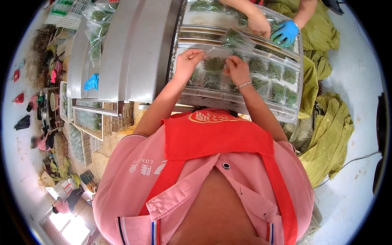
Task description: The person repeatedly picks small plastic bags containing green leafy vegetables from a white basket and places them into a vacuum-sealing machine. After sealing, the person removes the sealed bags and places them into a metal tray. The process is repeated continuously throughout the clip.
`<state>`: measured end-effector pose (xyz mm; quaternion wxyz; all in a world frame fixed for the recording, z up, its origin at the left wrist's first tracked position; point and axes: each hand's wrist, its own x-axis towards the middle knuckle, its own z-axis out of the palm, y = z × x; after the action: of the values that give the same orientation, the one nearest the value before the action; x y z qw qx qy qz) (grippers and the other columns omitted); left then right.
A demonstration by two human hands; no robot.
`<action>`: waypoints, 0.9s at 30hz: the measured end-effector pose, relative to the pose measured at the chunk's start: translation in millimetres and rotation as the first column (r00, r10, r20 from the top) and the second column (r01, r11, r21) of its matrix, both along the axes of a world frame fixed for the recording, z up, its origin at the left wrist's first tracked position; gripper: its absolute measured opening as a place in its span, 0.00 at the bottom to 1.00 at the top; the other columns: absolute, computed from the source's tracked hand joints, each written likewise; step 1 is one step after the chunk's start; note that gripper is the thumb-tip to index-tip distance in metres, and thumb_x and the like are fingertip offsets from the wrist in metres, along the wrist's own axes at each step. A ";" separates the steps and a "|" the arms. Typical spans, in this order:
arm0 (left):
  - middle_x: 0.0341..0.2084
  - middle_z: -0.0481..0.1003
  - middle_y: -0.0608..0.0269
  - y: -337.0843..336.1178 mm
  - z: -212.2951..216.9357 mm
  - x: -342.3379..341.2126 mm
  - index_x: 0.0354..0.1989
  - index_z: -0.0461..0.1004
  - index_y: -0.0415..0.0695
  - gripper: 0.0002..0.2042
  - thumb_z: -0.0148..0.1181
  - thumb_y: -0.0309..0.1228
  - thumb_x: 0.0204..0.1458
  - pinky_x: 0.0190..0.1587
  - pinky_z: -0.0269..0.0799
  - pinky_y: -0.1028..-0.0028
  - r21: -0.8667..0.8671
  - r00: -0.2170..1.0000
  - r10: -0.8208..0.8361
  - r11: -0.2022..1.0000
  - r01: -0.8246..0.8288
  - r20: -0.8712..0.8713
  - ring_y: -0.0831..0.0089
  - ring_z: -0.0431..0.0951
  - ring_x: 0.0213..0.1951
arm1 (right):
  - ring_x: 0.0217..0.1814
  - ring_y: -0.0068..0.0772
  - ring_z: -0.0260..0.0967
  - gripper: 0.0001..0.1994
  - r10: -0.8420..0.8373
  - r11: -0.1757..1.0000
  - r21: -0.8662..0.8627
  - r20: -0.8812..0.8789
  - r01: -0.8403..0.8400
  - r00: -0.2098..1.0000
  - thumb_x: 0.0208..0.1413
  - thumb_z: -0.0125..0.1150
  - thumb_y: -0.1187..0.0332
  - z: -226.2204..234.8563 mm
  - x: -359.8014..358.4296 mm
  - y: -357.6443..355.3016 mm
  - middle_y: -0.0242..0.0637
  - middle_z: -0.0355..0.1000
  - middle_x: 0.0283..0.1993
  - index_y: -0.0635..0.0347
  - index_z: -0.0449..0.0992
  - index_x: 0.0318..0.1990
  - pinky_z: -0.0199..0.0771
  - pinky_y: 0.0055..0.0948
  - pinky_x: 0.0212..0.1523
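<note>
My left hand (188,60) and my right hand (237,69) both pinch the top edge of a clear plastic bag of green dried leaves (214,64). The bag lies flat in the chamber of a metal sealing machine (241,107), beside several more filled bags (274,81) laid in rows to its right. A thin bracelet circles my right wrist. My pink shirt and red apron fill the lower middle of the view.
Across the machine another person's bare hand (259,23) and blue-gloved hand (285,32) handle a bag (236,38). The raised steel lid (134,49) stands to the left with bags (97,32) and a blue glove (92,82) beside it. Yellow-green cloth (326,134) lies on the right; crates (87,122) on the left.
</note>
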<state>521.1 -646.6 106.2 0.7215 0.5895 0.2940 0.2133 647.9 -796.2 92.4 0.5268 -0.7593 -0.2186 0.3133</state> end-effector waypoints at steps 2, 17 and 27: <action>0.28 0.78 0.60 12.3 -13.9 0.7 0.36 0.76 0.35 0.08 0.59 0.25 0.49 0.36 0.71 0.80 0.097 0.997 0.007 0.995 0.001 -0.081 0.78 0.77 0.32 | 0.27 0.35 0.74 0.10 0.043 0.993 -0.118 0.155 -0.024 0.987 0.54 0.54 0.67 -11.7 4.0 5.5 0.44 0.74 0.28 0.67 0.73 0.34 0.73 0.31 0.29; 0.28 0.78 0.61 70.3 -43.0 1.2 0.47 0.67 0.46 0.24 0.63 0.43 0.42 0.38 0.71 0.65 0.513 0.476 0.235 0.590 0.624 -0.848 0.63 0.78 0.34 | 0.35 0.47 0.72 0.09 0.651 0.655 -0.606 0.148 -0.452 0.745 0.46 0.55 0.67 -79.3 31.4 103.2 0.48 0.74 0.36 0.61 0.76 0.32 0.72 0.38 0.38; 0.48 0.71 0.58 28.0 -57.2 5.5 0.53 0.66 0.52 0.27 0.63 0.43 0.41 0.49 0.68 0.64 0.718 0.789 -0.049 0.381 0.582 -0.613 0.59 0.71 0.49 | 0.16 0.36 0.71 0.10 0.233 0.928 -0.344 0.228 -0.145 0.946 0.53 0.54 0.66 -50.6 46.9 65.3 0.45 0.71 0.21 0.65 0.67 0.33 0.71 0.33 0.18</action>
<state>526.6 -618.6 49.1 0.2312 0.9540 0.1891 0.0259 694.8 -730.8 41.9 0.3285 -0.8453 -0.3054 0.2904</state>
